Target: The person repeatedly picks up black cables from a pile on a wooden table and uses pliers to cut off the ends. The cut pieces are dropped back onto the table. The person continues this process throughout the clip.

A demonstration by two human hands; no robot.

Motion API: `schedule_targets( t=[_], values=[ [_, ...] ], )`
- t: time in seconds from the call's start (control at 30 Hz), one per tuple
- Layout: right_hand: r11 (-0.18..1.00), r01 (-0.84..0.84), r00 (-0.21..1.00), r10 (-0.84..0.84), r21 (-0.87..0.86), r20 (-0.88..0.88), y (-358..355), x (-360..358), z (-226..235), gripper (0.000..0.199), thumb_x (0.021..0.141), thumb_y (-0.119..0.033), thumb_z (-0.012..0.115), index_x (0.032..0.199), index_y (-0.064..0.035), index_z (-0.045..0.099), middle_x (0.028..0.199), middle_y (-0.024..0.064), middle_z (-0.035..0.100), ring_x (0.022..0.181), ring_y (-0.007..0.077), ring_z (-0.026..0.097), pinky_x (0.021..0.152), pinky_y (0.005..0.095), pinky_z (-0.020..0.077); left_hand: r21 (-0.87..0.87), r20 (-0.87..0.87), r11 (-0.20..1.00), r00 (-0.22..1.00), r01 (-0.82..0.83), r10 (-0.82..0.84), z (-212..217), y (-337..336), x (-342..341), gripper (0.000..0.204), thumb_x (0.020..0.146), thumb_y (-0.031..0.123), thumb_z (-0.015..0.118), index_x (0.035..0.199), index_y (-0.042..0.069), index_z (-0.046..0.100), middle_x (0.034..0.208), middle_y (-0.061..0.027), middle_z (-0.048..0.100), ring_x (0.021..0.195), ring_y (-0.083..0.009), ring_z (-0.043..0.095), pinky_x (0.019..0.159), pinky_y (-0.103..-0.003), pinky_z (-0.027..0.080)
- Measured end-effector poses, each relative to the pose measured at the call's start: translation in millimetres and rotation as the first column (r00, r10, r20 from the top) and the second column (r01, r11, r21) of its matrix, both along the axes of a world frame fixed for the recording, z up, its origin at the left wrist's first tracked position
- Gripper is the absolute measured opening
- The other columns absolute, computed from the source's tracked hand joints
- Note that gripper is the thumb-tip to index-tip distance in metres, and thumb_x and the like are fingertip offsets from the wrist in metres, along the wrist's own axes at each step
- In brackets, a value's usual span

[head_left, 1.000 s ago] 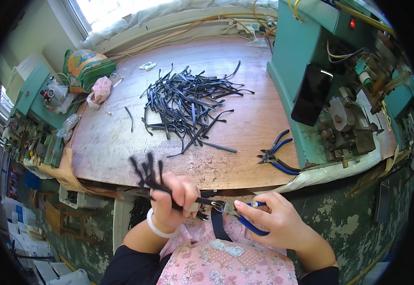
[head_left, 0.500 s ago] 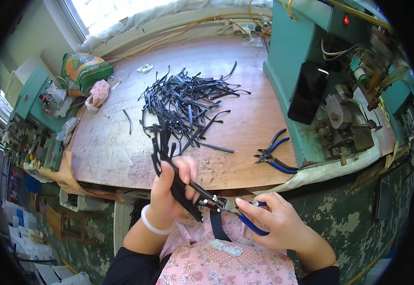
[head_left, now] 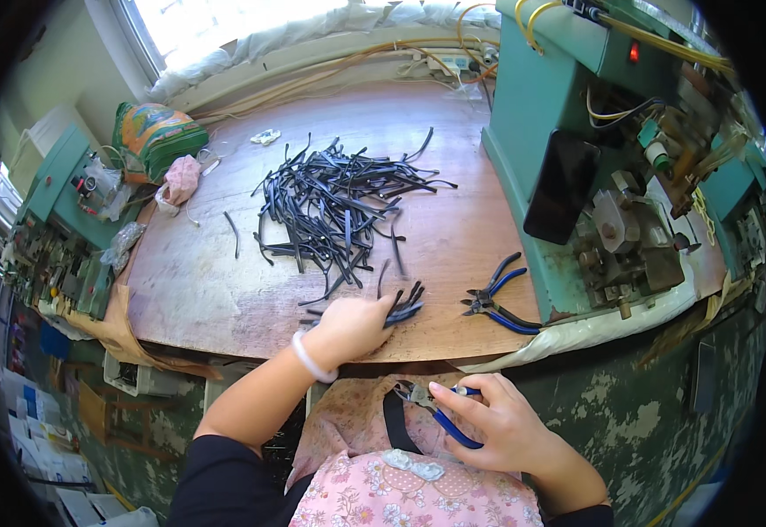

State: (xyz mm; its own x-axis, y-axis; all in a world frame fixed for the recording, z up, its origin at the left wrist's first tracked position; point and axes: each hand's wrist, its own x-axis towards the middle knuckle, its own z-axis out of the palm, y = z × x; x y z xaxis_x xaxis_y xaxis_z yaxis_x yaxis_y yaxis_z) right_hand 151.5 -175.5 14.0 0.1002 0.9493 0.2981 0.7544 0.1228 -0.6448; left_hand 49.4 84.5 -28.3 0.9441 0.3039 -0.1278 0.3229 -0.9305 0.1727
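Note:
At the table's front edge my left hand [head_left: 354, 328], a white band on its wrist, is closed around several dark eyeglass temples [head_left: 407, 307]. Their ends stick out to the right of the fingers, and the fingers themselves are partly hidden. Just beyond lies a large loose pile of black eyeglass temples [head_left: 334, 206]. Lower right, over my lap, my right hand [head_left: 497, 420] grips blue-handled cutting pliers [head_left: 456, 429], jaws pointing up and left. No temple shows at these jaws.
A second pair of blue-handled pliers [head_left: 499, 303] lies on the wooden table [head_left: 185, 290]. Right stands a green machine [head_left: 523, 114] with a phone [head_left: 564, 186] leaning on it. A single temple [head_left: 232, 234], a pink cloth [head_left: 181, 180] and a green bag [head_left: 159, 136] lie left.
My left hand has moved from above my lap, beside the pliers, forward and right onto the table with the bundle of temples. My right hand stays nearly in place with the pliers.

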Motion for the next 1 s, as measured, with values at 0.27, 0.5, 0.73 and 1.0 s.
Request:
schedule_targets(
  t=[0.27, 0.5, 0.73, 1.0],
  values=[
    [1.0, -0.029, 1.0, 0.029, -0.001, -0.003, 9.2, 0.7, -1.6, 0.072, 0.068, -0.015, 0.076, 0.137, -0.0176, 0.057, 0.106, 0.0119, 0.053, 0.091, 0.0285, 0.056, 0.083, 0.0393, 0.0455, 0.299, 0.196, 0.952, 0.972, 0.067, -0.13, 13.3, 1.7, -62.6, 0.03, 0.083, 0.009, 0.063, 0.113, 0.005, 0.059, 0.077, -0.006, 0.065, 0.062, -0.0187, 0.065, 0.054, -0.028, 0.05],
    [0.995, 0.094, 0.993, -0.095, 0.026, 0.069, 5.0, 1.2, -3.0, 0.069, 0.064, -0.014, 0.079, 0.131, -0.0134, 0.063, 0.111, 0.0131, 0.054, 0.092, 0.0303, 0.057, 0.083, 0.0399, 0.0479, -0.951, 0.2, -0.114, 0.853, 0.288, 0.482, 36.0, -15.7, -48.3, 0.04, 0.1, 0.046, 0.053, 0.089, 0.008, 0.051, 0.065, 0.0007, 0.045, 0.046, -0.0044, 0.039, 0.045, -0.021, 0.037],
    [0.997, 0.023, 0.968, -0.04, 0.071, 0.247, 10.4, -3.3, 9.0, 0.064, 0.067, -0.02, 0.077, 0.13, -0.02, 0.064, 0.11, 0.0091, 0.054, 0.097, 0.0266, 0.053, 0.084, 0.0395, 0.041, -0.831, 0.122, -0.462, 0.91, 0.312, 0.395, 41.9, -24.7, -40.5, 0.052, 0.1, 0.059, 0.04, 0.079, 0.011, 0.043, 0.058, 0.0024, 0.038, 0.037, -0.0034, 0.029, 0.035, -0.02, 0.03],
    [1.0, 0.005, 0.975, -0.01, 0.023, 0.221, 9.0, 1.4, 6.6, 0.067, 0.067, -0.017, 0.076, 0.132, -0.0218, 0.063, 0.104, 0.0092, 0.052, 0.093, 0.0265, 0.054, 0.079, 0.0381, 0.0444, -0.844, 0.281, -0.277, 0.819, 0.459, 0.501, 42.6, -34.5, -46.5, 0.052, 0.098, 0.061, 0.041, 0.081, 0.013, 0.042, 0.059, 0.0024, 0.041, 0.039, -0.0054, 0.033, 0.04, -0.023, 0.034]
  ],
)
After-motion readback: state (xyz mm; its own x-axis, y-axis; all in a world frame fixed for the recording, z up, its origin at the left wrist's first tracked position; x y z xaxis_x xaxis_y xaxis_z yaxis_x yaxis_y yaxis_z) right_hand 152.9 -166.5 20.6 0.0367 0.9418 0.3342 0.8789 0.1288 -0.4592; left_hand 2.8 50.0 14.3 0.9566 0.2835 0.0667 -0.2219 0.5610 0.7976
